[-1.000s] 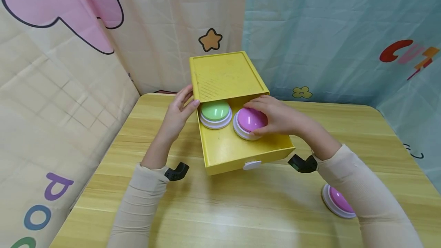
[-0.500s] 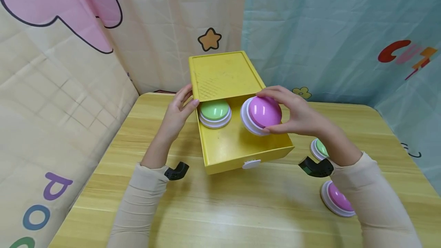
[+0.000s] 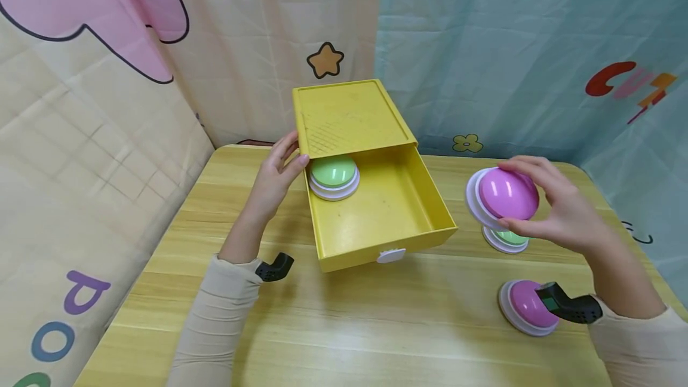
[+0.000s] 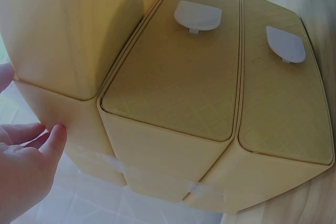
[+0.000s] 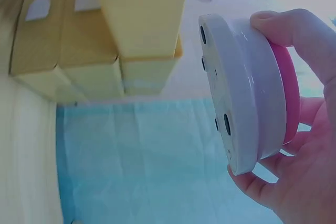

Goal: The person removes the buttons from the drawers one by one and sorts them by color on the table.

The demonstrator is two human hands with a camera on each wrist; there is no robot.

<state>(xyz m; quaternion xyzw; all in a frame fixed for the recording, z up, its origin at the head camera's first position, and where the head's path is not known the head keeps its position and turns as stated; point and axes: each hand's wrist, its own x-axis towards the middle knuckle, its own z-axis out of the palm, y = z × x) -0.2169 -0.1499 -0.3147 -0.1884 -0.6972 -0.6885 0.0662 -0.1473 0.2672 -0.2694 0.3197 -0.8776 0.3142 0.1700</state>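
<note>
My right hand grips a pink-domed buzzer button by its edges, tilted above the table to the right of the yellow drawer cabinet. In the right wrist view, the white underside of this pink button shows small dark holes. My left hand rests its fingertips and thumb against the cabinet's left side, near the front edge. The top drawer is pulled out, with a green buzzer button lying in its back left corner.
Another green button is on the table, partly covered from view by the held one. Nearer lies a second pink button. Two closed drawers sit below the pulled-out one. Printed curtains hang behind.
The right hand has lifted the pink button out of the drawer and carried it right, over the table. The left hand stays at the cabinet's side.
</note>
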